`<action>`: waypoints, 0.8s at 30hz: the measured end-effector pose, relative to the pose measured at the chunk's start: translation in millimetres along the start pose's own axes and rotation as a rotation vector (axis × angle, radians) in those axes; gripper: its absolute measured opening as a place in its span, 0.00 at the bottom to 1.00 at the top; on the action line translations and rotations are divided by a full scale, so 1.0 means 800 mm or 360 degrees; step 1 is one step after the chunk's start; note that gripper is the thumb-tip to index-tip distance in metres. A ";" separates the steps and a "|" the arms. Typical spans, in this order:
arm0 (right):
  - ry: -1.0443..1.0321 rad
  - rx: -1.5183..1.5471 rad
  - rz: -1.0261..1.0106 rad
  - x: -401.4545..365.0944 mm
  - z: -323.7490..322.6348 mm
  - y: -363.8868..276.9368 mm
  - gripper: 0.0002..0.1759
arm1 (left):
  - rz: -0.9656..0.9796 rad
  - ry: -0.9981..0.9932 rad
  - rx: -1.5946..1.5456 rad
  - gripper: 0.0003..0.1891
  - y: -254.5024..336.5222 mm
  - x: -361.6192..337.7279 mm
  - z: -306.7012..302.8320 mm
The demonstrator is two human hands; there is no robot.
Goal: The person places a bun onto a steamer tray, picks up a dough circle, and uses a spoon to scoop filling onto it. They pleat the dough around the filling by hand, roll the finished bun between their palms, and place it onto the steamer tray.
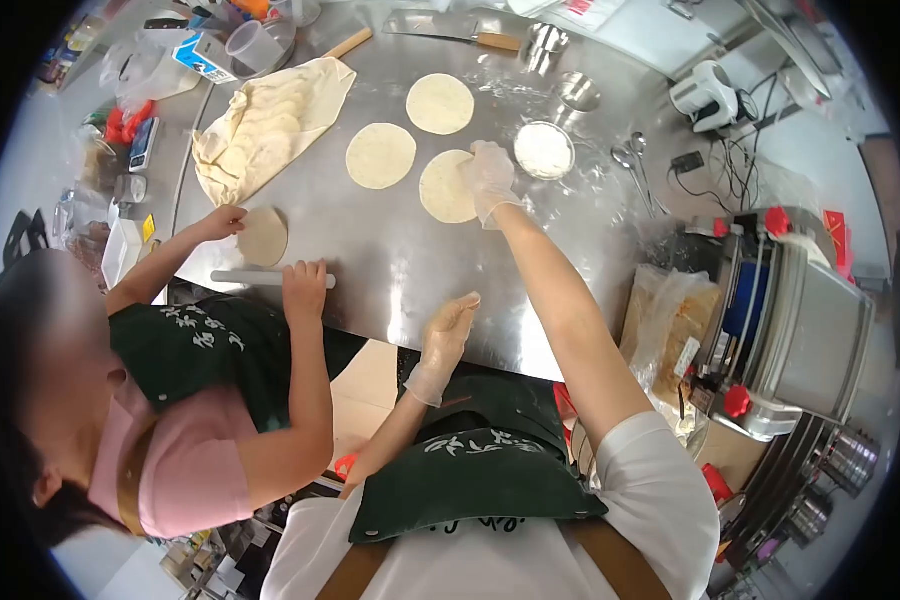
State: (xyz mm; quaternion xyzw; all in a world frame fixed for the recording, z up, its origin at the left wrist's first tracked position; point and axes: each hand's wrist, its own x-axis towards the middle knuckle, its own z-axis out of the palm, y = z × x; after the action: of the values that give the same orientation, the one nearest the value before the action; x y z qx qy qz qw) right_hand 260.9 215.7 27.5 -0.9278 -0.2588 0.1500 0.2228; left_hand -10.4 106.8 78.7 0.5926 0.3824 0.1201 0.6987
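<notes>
Though partly covered: dough disc (pixel 444 188) beneath a gloved right hand (pixel 490 178)

Because the right hand overlies it, the disc's right edge is hidden; whether the fingers pinch or merely press cannot be told. Position: on the steel table (pixel 360 270), just left of a bowl of white powder (pixel 544 150). Companion pieces: upper disc (pixel 440 104) and left disc (pixel 381 156), both flat and wholly visible.

Left hand (pixel 450 328), gloved: near the table's front edge, fingers slack, free of any grasp; contact with the table uncertain.

Co-worker: one hand (pixel 224 222) at the edge of a smaller dough round (pixel 263 237), the other hand (pixel 306 288) covering part of a pale rolling pin (pixel 255 278).

Pale sheet (pixel 325 80): bears overlapping pieces, count unclear, material uncertain.

Plastic bag (pixel 660 315), right: contents obscured by glare and folds.
</notes>
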 end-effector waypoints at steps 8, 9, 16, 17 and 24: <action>-0.0582 0.0069 0.0109 0.029 -0.007 -0.005 0.18 | -0.0245 0.0197 -0.0271 0.13 -0.029 0.033 -0.028; -0.0555 0.0177 0.0089 0.020 -0.006 -0.003 0.18 | -0.0282 0.0198 -0.0294 0.13 -0.022 0.038 -0.027; -0.0285 0.0517 -0.0360 -0.059 -0.025 -0.014 0.14 | -0.0359 0.0252 -0.0859 0.17 -0.037 0.095 -0.019; -0.0351 0.0674 -0.0264 -0.086 -0.048 -0.027 0.15 | -0.0329 0.0158 -0.1122 0.17 -0.055 0.108 -0.020; -0.0432 0.1678 0.0276 -0.210 -0.206 0.006 0.20 | 0.0512 -0.0186 -0.0415 0.21 0.022 0.116 0.058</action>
State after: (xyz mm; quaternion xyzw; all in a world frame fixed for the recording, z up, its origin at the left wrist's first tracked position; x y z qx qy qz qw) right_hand 189.8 64.9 194.0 -0.6808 -0.0977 0.3955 0.6087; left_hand 88.9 135.4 58.6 0.5565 0.2228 0.2440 0.7623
